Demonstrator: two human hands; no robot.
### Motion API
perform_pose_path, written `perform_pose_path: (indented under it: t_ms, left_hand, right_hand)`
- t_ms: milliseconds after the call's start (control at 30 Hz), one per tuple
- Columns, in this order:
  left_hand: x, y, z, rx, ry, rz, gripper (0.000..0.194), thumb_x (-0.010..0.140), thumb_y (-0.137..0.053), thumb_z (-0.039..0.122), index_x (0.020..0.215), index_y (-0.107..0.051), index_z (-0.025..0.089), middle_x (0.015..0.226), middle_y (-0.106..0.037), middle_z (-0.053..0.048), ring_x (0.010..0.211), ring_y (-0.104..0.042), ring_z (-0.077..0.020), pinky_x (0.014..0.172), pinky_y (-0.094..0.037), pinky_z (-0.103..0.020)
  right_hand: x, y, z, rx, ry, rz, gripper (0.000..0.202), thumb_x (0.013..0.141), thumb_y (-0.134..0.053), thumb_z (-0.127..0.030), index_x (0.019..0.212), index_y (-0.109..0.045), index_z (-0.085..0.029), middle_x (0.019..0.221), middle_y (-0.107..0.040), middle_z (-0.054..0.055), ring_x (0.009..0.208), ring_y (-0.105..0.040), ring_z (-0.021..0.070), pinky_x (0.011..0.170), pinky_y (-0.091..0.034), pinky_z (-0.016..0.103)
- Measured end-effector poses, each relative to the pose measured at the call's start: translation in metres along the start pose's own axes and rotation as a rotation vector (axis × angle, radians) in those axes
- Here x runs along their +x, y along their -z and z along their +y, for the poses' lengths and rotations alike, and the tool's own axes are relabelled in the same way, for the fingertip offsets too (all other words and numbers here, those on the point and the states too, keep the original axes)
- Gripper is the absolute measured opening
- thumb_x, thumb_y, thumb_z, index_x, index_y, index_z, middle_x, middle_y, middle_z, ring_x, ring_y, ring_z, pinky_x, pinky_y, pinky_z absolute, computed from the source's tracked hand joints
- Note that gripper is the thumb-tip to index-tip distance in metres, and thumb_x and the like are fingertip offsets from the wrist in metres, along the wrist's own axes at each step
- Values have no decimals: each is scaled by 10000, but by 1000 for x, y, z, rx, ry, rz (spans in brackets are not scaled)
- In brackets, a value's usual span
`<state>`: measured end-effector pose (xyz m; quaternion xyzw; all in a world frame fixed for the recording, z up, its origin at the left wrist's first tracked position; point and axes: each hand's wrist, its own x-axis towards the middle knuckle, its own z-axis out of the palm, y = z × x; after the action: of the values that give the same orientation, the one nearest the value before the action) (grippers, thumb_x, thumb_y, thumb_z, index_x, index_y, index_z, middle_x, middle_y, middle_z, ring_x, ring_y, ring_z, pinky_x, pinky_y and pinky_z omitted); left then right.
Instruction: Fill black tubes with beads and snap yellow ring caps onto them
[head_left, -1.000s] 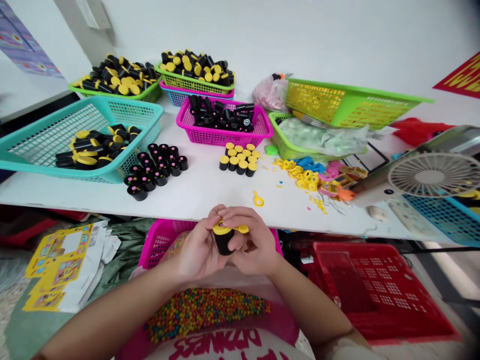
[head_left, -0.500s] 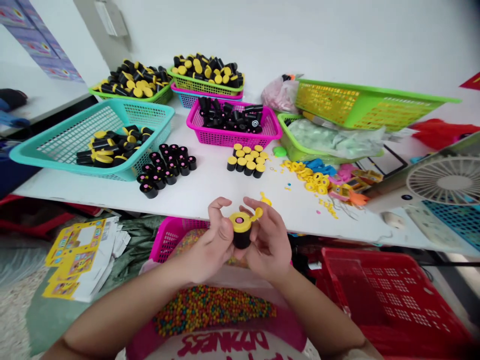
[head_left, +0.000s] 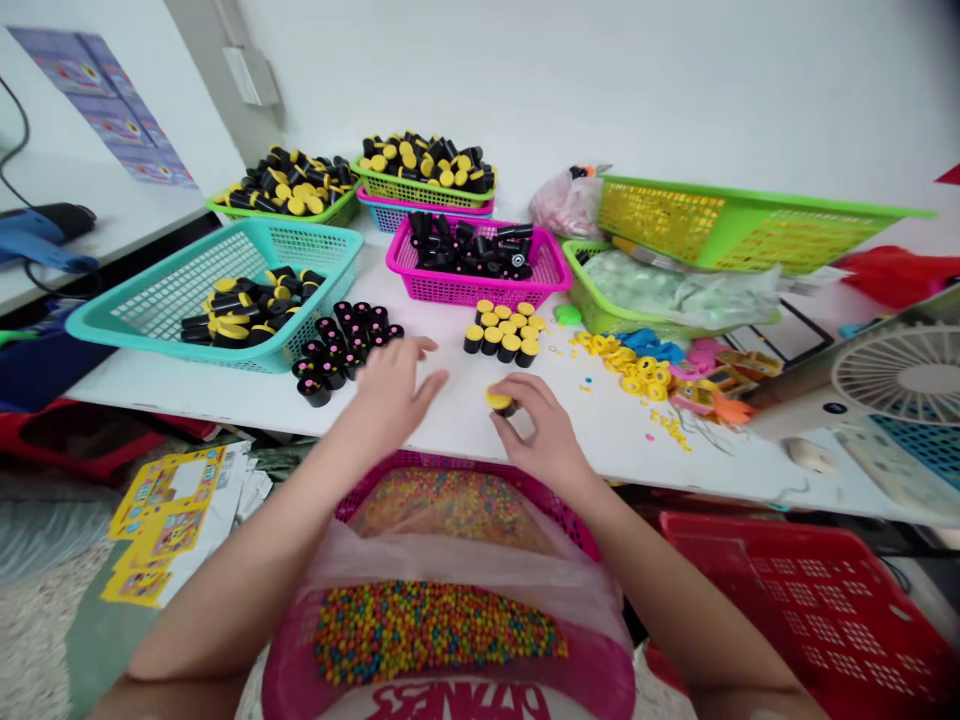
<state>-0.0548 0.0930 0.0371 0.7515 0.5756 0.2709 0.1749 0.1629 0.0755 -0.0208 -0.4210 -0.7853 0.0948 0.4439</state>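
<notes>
Between the fingertips of my right hand [head_left: 541, 430] is a yellow-capped black container [head_left: 501, 400], low over the front of the white table. My left hand [head_left: 397, 390] reaches over the table with thumb and fingers apart, holding nothing, beside a group of black containers with pink centres [head_left: 332, 372]. Several yellow-capped containers [head_left: 508, 347] stand upright in a block just beyond my right hand. The magenta basket [head_left: 480, 290] behind them holds more black containers. Yellow ring-shaped parts [head_left: 645, 375] lie in a pile to the right.
A turquoise basket [head_left: 135, 310] stands at the left, with green baskets [head_left: 341, 212] of capped containers behind. Colourful beads [head_left: 442, 625] lie in a bag at my lap. On the right are a fan [head_left: 904, 375], a large green basket [head_left: 750, 220] and a red crate [head_left: 810, 600].
My hands have parted. The left has let go and moved left towards the black containers; the right has moved forward with the container, whose yellow cap now looks closed. The view has shifted slightly.
</notes>
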Motion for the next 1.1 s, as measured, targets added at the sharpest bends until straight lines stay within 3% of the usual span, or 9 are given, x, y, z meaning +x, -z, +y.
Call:
perform_pose_path:
  t_ms: [67,167,267,367,500,667,833,933,1100]
  left_hand:
    - [25,8,-9,343,121,82,395,930,-503,408,1246,-561,179,1300,-509,-203,1202,-424,-420,960,-355,-605]
    - [52,5,-22,576,191,95,429,895,-534,426,1214,-632,156,1353,-449,-241,1224,-379,-486,909,-360,-615]
    - [65,-6,-31,642,172,111,357,888,-500,317,1123,-682,121,1396,-428,-229,1234,-366,-480,903,-358,-589]
    - [69,-13,-31,638,137,135,360,883,-422,186,1128,-663,78,1390,-449,-241,1237,-374,-475,886,-359,-582]
    - [66,-4,-17,619,124,111,317,856,-462,168,1114,-624,80,1276,-549,-252,1232,-416,-470,877,-374,-567]
    - [38,10,12,342,48,-168,269,763,-614,238,1016,-558,167,928,-701,-114,917,-648,-315,825,-461,-448]
    - [-5,-12,15,-181,-198,-331,176,756,-621,213,892,-510,221,945,-710,-27,877,-675,-208,809,-502,-335]
    - [-18,-32,7,-267,-175,-353,145,785,-616,253,875,-508,218,895,-697,-24,841,-665,-201,822,-511,-364]
    - [-21,-48,-1,-439,-87,-252,217,817,-629,314,942,-481,217,993,-688,-48,883,-669,-187,852,-531,-377]
  right_hand:
    - [9,-6,19,-14,-101,-84,247,851,-576,-181,1091,-603,-229,1135,-644,98,1054,-640,238,941,-522,445]
    - [19,-15,38,-80,-207,-134,255,826,-658,-252,1066,-583,-210,1063,-687,98,1021,-653,265,916,-516,466]
    - [27,-10,42,-119,-193,-123,360,767,-753,-274,1079,-589,-200,1139,-676,133,1123,-609,311,979,-467,510]
    - [28,13,41,-200,-177,-66,370,815,-727,-336,1134,-604,-196,1157,-670,148,1133,-596,316,991,-449,506]
    - [14,43,46,-327,-319,-230,240,811,-708,-333,1000,-669,-190,918,-707,115,927,-645,305,854,-505,467]
    - [1,43,49,-341,-363,-276,205,792,-639,-190,990,-693,-179,883,-717,96,850,-660,258,839,-519,421]
    - [5,37,41,-269,-374,-200,460,766,-557,-79,1210,-646,-162,874,-704,66,770,-664,199,795,-540,352]
    - [7,34,39,-263,-366,-230,399,770,-540,-41,1126,-700,-123,926,-707,114,807,-670,209,827,-541,363]
    - [9,39,26,-248,-356,-217,246,861,-539,-95,1028,-714,-138,975,-706,126,895,-672,216,867,-536,379]
